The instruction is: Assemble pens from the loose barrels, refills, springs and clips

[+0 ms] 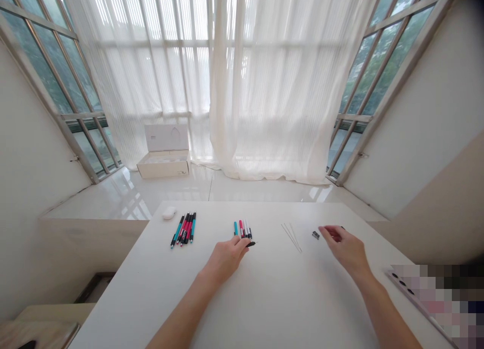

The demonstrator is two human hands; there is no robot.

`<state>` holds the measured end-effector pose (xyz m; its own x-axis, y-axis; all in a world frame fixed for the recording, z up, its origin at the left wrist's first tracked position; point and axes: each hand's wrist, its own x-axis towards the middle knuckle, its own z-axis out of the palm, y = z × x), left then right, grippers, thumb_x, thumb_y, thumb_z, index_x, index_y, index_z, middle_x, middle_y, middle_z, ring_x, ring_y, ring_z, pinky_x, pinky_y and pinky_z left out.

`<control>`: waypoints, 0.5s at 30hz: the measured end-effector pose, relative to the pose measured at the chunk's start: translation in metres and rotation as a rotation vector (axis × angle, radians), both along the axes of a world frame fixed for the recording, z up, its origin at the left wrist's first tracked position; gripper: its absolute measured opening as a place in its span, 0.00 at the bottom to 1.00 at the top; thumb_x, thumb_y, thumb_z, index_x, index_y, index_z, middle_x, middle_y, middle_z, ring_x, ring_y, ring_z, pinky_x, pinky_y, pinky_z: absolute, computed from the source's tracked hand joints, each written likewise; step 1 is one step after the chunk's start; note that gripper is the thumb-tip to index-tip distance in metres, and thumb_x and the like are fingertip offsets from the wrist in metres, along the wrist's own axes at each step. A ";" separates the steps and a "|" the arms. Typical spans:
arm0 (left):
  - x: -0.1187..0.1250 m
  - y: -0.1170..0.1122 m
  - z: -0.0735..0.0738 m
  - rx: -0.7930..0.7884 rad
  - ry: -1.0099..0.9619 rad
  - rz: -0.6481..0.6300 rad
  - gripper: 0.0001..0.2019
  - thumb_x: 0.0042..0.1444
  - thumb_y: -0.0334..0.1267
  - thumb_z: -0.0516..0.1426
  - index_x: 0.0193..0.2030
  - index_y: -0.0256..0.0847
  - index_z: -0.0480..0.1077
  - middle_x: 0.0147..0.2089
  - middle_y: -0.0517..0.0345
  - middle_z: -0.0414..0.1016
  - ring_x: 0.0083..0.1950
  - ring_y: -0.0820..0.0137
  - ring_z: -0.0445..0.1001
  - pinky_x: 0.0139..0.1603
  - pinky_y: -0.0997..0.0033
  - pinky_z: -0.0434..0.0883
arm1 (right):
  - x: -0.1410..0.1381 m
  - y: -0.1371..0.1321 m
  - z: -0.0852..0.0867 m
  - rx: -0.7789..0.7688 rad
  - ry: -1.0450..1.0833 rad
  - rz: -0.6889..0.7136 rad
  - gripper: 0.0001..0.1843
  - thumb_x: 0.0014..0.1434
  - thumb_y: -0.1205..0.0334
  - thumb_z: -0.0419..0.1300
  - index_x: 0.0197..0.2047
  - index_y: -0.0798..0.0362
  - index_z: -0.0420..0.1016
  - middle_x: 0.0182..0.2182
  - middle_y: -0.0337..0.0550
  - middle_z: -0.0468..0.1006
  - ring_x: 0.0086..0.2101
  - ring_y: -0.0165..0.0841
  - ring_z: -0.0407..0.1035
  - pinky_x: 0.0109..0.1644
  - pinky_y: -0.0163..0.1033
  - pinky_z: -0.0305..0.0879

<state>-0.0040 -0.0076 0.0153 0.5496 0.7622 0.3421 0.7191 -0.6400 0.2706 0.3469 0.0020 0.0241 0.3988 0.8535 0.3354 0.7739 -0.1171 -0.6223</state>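
My left hand (226,256) is closed in a pinch on a black pen part (251,244) with a thin tip pointing right. Just beyond it lie several pen barrels (241,230) in teal, pink and white. My right hand (346,248) hovers over the right side of the table, fingers curled and fingertips together; whatever they hold is hidden. Beside those fingertips is a little cluster of small black parts (315,235). A dark bit (343,228) shows behind the right hand. Between the hands lie several thin pen refills (290,237).
Several teal and pink pens with black parts (183,230) lie in a group on the table's left. A rounded white case (169,213) sits behind them. An open white box (163,166) stands on the ledge by the curtain (264,112). A pale object with black dots (419,298) borders the right edge.
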 end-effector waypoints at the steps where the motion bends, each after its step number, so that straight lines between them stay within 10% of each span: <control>1: 0.001 -0.001 0.001 -0.008 -0.007 -0.010 0.10 0.66 0.36 0.47 0.52 0.45 0.63 0.41 0.57 0.73 0.35 0.70 0.75 0.31 0.75 0.69 | -0.022 -0.001 0.008 0.021 0.038 0.105 0.22 0.53 0.42 0.54 0.32 0.52 0.75 0.27 0.47 0.79 0.28 0.38 0.71 0.34 0.40 0.66; 6: 0.002 -0.002 0.002 -0.036 -0.049 -0.035 0.10 0.67 0.34 0.44 0.46 0.42 0.65 0.40 0.55 0.73 0.41 0.68 0.74 0.38 0.72 0.70 | -0.125 -0.004 0.022 -0.072 0.087 0.752 0.18 0.60 0.46 0.52 0.33 0.50 0.75 0.26 0.40 0.77 0.27 0.32 0.67 0.30 0.36 0.62; 15: 0.002 0.005 -0.004 -0.056 0.091 0.003 0.09 0.67 0.39 0.46 0.42 0.41 0.65 0.39 0.56 0.73 0.37 0.68 0.73 0.33 0.73 0.69 | -0.156 -0.002 -0.012 -0.187 0.176 0.856 0.17 0.62 0.52 0.50 0.27 0.53 0.70 0.20 0.35 0.69 0.22 0.27 0.58 0.27 0.33 0.55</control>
